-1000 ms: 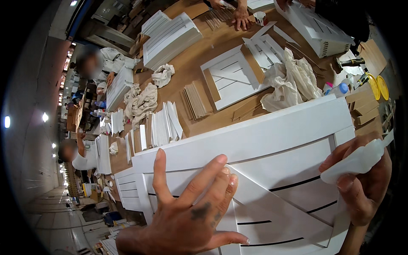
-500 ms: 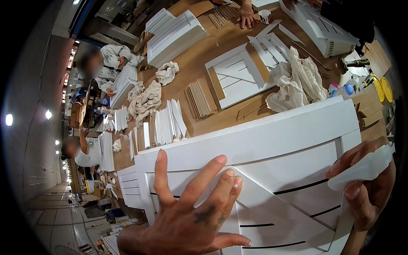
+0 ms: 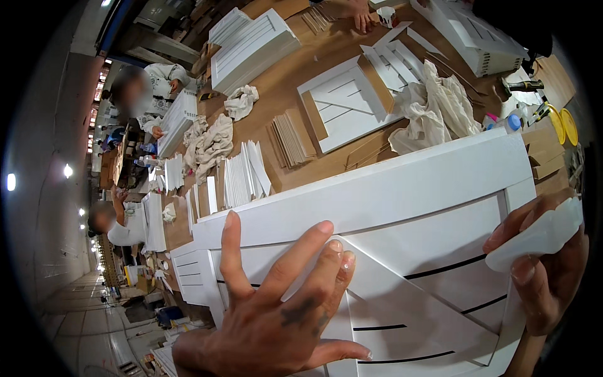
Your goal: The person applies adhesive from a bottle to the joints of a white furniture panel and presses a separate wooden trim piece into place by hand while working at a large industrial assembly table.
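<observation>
A large white panel door (image 3: 402,188) with a raised frame, diagonal braces and dark slots lies across the near side of the bench. My left hand (image 3: 289,295) is spread over it, fingertips on the upper rail and the diagonal strip, with nothing held. At the right edge of the panel my right hand (image 3: 553,270) grips a translucent white plastic piece (image 3: 534,242), tapered and rounded at its lower end, between thumb and fingers. Whether it is a bottle or a spreader I cannot tell. Its tip hovers over or touches the panel's right stile; the contact is unclear.
Beyond the panel, the brown bench (image 3: 264,103) bears a smaller white panel (image 3: 348,103), stacked strips (image 3: 292,138), white slats (image 3: 245,173) and crumpled cloths (image 3: 436,107). Yellow-handled scissors (image 3: 568,125) and a hammer (image 3: 521,87) lie at right. Co-workers stand at the left and far side.
The view has shifted slightly, so the bench items sit a little further left and up. Both hands keep nearly the same pose, and the plastic piece stays in my right hand.
</observation>
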Motion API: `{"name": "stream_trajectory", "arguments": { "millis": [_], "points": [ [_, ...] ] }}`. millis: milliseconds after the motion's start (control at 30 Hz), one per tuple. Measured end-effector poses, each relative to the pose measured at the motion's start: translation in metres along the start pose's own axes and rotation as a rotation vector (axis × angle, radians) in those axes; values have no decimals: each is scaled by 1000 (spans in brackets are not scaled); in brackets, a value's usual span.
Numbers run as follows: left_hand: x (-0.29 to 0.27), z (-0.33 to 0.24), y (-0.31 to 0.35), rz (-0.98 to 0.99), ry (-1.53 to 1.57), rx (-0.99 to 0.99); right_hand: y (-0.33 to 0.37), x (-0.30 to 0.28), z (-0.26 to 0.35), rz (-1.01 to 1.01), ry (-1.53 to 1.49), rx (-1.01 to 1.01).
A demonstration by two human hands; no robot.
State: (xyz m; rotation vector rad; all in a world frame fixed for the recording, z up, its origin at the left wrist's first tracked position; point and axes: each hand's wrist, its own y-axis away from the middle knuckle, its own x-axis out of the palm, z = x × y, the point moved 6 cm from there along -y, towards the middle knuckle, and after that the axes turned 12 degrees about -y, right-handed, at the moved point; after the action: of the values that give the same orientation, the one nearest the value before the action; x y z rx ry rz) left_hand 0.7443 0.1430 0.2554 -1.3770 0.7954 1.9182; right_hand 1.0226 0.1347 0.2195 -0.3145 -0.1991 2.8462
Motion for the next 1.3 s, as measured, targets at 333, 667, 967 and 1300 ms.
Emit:
{"name": "stream_trajectory", "arguments": {
  "millis": [333,667,967,1300],
  "points": [
    [5,-1,0,-71,-33,21,-3,4,1,31,-4,24],
    [-18,-6,-8,84,82,-80,-2,1,-1,33,-32,22],
    [-2,-3,3,-60,-38,40,2,-3,-4,41,-17,32],
    [1,-2,4,-42,-65,45,-2,3,1,61,-148,22]
  ]
}}
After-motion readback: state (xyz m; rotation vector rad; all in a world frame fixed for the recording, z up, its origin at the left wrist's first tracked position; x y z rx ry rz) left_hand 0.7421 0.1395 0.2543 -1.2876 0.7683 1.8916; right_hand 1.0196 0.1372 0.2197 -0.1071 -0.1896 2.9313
